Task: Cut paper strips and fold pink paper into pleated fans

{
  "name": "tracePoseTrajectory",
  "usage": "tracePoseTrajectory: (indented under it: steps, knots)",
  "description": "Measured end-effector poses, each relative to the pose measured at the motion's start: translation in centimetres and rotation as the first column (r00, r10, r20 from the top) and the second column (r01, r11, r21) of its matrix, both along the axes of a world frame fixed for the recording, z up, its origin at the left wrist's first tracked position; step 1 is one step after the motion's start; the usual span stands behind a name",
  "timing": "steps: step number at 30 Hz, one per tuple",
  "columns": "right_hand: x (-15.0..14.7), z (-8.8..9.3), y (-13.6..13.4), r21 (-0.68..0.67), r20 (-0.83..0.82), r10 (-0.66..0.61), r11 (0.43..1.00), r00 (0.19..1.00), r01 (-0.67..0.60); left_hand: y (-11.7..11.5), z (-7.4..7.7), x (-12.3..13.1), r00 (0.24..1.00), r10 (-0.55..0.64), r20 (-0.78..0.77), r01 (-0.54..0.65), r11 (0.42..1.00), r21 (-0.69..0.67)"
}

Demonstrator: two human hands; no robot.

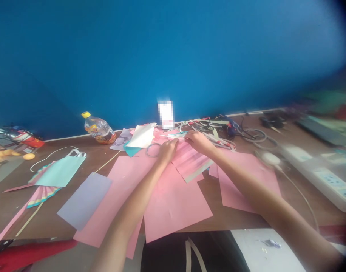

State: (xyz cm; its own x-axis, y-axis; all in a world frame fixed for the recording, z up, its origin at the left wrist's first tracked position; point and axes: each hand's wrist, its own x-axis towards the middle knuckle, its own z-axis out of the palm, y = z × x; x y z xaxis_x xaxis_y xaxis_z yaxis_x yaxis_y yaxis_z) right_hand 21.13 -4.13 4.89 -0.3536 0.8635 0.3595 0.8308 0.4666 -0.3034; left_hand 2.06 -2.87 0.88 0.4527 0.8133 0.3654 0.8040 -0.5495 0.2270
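Matt pink paper (190, 160), wooden table (8, 204)

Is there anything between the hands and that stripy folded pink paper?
No, nothing visible. The left hand and the right hand both touch the far edge of the folded pink paper, which lies on flat pink sheets. A grey ring lies just beside the left hand, not in between.

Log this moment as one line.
left hand: on pleated pink paper, far edge | right hand: same paper | grip: unclear | nearby: pink sheets, bottle
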Motion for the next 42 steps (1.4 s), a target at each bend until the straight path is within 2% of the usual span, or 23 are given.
tracePoseTrajectory:
  steps: [4, 8, 14, 22, 34, 42]
  knots:
    - [-0.5, 0.1, -0.2, -0.014, 0.01, -0.01, 1.0, 1.0, 0.01, -0.2, -0.1, 0.6, 0.983, -0.066, -0.17, 0.087, 0.989, 0.12]
    - [-0.9, 0.1, -0.3, -0.011, 0.023, 0.014, 1.0, 1.0, -0.014, -0.4, -0.1, 1.0, 0.973, -0.089, -0.215, 0.118, 0.985, 0.129]
    - [-0.5, -0.3, -0.2, 0.01, 0.022, 0.017, 1.0, 1.0, -0.017, -0.2, -0.5, 0.7, 0.991, -0.104, -0.088, 0.11, 0.991, 0.072]
    - [0.6, -0.7, 0.6, 0.007, -0.088, 0.034, 0.999, 0.996, -0.034, 0.1, -0.5, 0.4, 0.99, -0.102, 0.099, 0.107, 0.993, -0.046]
    - [1.0, -0.2, 0.6, -0.034, -0.156, 0.05, 0.998, 0.987, -0.056, -0.1, 0.2, 0.4, 0.979, -0.119, 0.168, 0.138, 0.984, -0.111]
    - [1.2, -0.7, 0.9, -0.022, -0.143, 0.085, 0.996, 0.986, -0.089, 0.0, 0.4, 0.4, 0.978, -0.111, 0.176, 0.134, 0.983, -0.127]
